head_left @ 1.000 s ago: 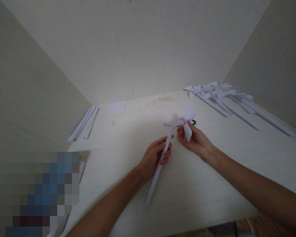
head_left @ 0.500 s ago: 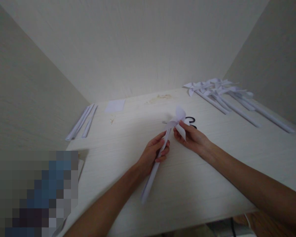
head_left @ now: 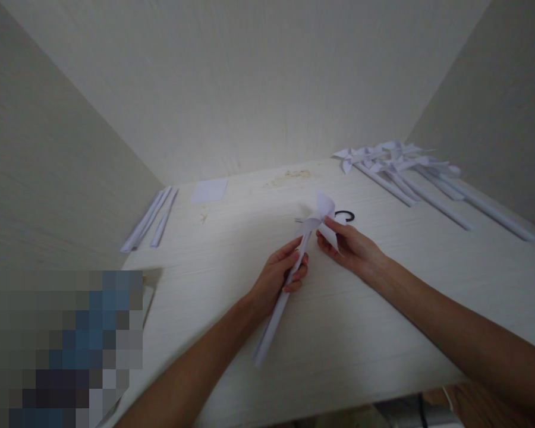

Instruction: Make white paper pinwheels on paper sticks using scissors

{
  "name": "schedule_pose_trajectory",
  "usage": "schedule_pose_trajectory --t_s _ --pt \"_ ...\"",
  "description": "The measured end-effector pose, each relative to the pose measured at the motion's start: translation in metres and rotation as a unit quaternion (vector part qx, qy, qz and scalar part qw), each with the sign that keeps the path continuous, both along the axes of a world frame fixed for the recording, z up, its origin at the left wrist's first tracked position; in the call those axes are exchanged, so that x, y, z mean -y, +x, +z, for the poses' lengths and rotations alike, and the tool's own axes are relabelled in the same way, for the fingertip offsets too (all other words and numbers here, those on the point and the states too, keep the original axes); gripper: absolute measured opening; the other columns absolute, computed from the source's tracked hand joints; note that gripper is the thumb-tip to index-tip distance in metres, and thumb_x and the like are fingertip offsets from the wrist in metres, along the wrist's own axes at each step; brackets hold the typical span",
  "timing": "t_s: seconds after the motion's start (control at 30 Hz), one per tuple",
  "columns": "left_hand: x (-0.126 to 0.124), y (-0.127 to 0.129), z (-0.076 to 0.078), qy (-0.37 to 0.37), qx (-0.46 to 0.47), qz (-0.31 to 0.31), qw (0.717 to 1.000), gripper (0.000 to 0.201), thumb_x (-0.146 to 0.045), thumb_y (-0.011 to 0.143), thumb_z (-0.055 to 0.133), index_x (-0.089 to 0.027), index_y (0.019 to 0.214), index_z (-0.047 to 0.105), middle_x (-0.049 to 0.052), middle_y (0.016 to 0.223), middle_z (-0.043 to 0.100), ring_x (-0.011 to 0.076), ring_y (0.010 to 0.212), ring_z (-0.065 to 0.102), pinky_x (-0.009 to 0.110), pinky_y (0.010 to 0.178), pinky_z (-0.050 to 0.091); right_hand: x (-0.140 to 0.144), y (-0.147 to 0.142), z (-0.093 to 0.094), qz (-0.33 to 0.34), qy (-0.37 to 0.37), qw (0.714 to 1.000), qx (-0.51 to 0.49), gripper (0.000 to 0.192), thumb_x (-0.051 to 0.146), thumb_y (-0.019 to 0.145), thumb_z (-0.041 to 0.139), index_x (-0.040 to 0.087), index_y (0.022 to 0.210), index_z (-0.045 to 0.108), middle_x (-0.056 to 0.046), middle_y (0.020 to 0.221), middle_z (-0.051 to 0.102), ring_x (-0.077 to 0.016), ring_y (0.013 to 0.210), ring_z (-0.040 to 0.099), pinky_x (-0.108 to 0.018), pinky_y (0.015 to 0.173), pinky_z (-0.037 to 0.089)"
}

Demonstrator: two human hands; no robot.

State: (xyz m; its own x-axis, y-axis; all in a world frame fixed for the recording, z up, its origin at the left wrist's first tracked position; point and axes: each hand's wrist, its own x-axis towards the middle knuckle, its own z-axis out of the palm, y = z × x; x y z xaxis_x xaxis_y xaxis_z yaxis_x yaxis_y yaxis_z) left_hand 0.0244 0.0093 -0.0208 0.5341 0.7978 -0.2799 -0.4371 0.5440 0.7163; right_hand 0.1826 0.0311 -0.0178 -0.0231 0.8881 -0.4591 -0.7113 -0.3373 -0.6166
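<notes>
Over the middle of the table I hold a white paper pinwheel on a rolled paper stick. My left hand is wrapped round the upper part of the stick, whose lower end slants down toward me. At the head of the pinwheel, my right hand pinches the paper near the centre of the blades. Its fingertips are partly covered by a blade. Behind the pinwheel lies a pair of scissors; a black handle and a bit of the metal tip show, the rest is hidden.
Several finished paper pinwheels lie piled at the back right. On the left are rolled paper sticks and a square sheet of paper. Walls enclose the back and sides of the white table. A blurred patch covers the lower left.
Both hands keep their hold on the pinwheel. The right hand has shifted very slightly, and less of the scissors' handle shows beside it. The whole view has moved a little.
</notes>
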Motion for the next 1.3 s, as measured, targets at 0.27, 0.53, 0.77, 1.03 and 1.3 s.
schedule_pose_trajectory --t_s 0.27,0.53,0.77,1.03,1.3 --pt "0.0001 -0.0002 0.0003 -0.003 -0.006 -0.003 1.000 0.041 -0.013 0.071 0.057 -0.014 0.111 0.051 -0.001 0.065 0.049 0.0019 0.040 0.033 0.013 0.027 0.014 0.0012 -0.0004 0.0023 0.005 0.008 1.000 0.003 0.008 0.014 0.069 0.066 0.017 0.065 0.060 0.003 0.058 0.063 -0.0060 0.051 0.057 -0.014 0.050 0.051" --pt "-0.0003 -0.0001 0.0006 0.002 -0.001 -0.005 1.000 0.038 -0.014 0.068 0.059 -0.013 0.105 0.051 -0.002 0.064 0.050 0.0017 0.038 0.034 0.012 0.027 0.014 0.0004 -0.0009 -0.0027 0.012 0.037 0.999 0.025 0.008 0.014 0.067 0.068 0.016 0.064 0.060 0.003 0.060 0.065 -0.0063 0.050 0.058 -0.015 0.049 0.052" --pt "0.0013 -0.0008 -0.0003 0.040 -0.009 -0.006 0.999 0.016 -0.018 0.070 0.059 -0.014 0.085 0.055 -0.002 0.067 0.049 0.0004 0.039 0.033 0.011 0.027 0.016 0.0041 -0.0062 -0.0007 0.032 0.085 0.995 0.032 0.012 0.014 0.060 0.073 0.016 0.060 0.060 0.003 0.058 0.065 -0.0063 0.050 0.057 -0.014 0.049 0.049" --pt "0.0021 -0.0004 0.0004 0.061 -0.027 -0.012 0.998 0.014 -0.022 0.070 0.060 -0.014 0.079 0.053 -0.003 0.065 0.048 0.0004 0.038 0.032 0.011 0.026 0.017 0.0036 -0.0013 -0.0046 0.080 0.083 0.993 0.018 0.017 0.018 0.059 0.073 0.015 0.070 0.061 0.002 0.067 0.066 -0.0090 0.060 0.060 -0.020 0.062 0.052" --pt "0.0048 0.0001 0.0028 0.064 -0.039 -0.017 0.997 0.012 -0.020 0.070 0.060 -0.013 0.077 0.053 -0.003 0.063 0.049 0.0001 0.037 0.032 0.011 0.026 0.018 0.0022 0.0010 -0.0044 0.072 0.061 0.995 0.034 0.013 0.015 0.058 0.073 0.016 0.062 0.060 0.002 0.059 0.064 -0.0076 0.051 0.057 -0.020 0.056 0.051"
